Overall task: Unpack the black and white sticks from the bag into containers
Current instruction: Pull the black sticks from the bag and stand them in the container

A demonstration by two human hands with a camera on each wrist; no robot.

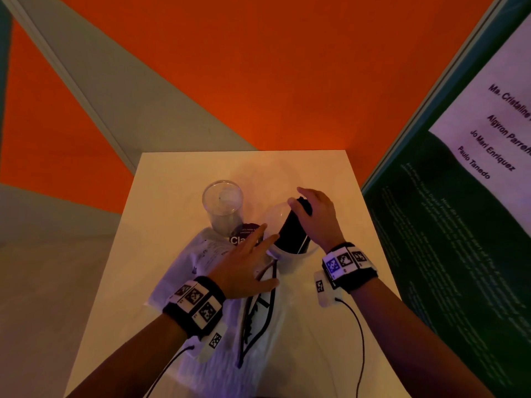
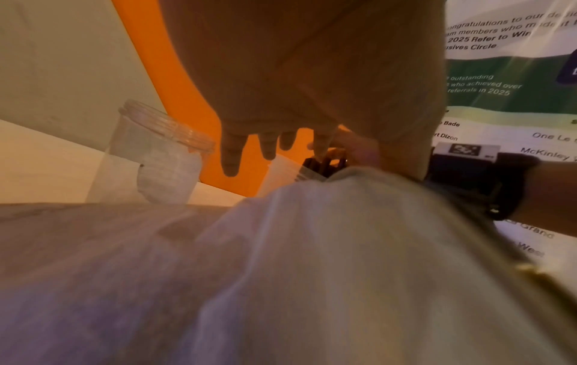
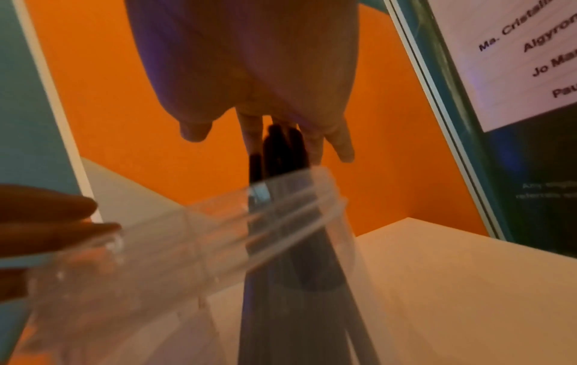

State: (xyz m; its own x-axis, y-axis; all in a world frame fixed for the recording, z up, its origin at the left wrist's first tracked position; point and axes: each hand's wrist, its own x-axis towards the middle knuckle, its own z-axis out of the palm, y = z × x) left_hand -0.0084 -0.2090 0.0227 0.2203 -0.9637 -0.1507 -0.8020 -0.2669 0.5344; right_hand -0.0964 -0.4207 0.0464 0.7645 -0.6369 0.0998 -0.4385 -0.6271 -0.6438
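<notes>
black sticks (image 1: pixel 293 231) bundled upright in clear container (image 1: pixel 287 252); white bag (image 1: pixel 218 326) flat.

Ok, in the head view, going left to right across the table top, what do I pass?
Empty clear jar → left hand, its fingers straight, resting on the white bag → clear jar holding the black sticks → right hand gripping the tops of the sticks.

The left hand (image 2: pixel 312 74) fills the top centre of the frame, fingers (image 2: pixel 231 158) hanging straight. Below it, white bag (image 2: pixel 312 259) fabric covers the lower frame. A clear jar (image 2: pixel 149 158) stands at left; black sticks (image 2: pixel 324 164) show at centre in another clear container (image 2: pixel 281 172).
</notes>
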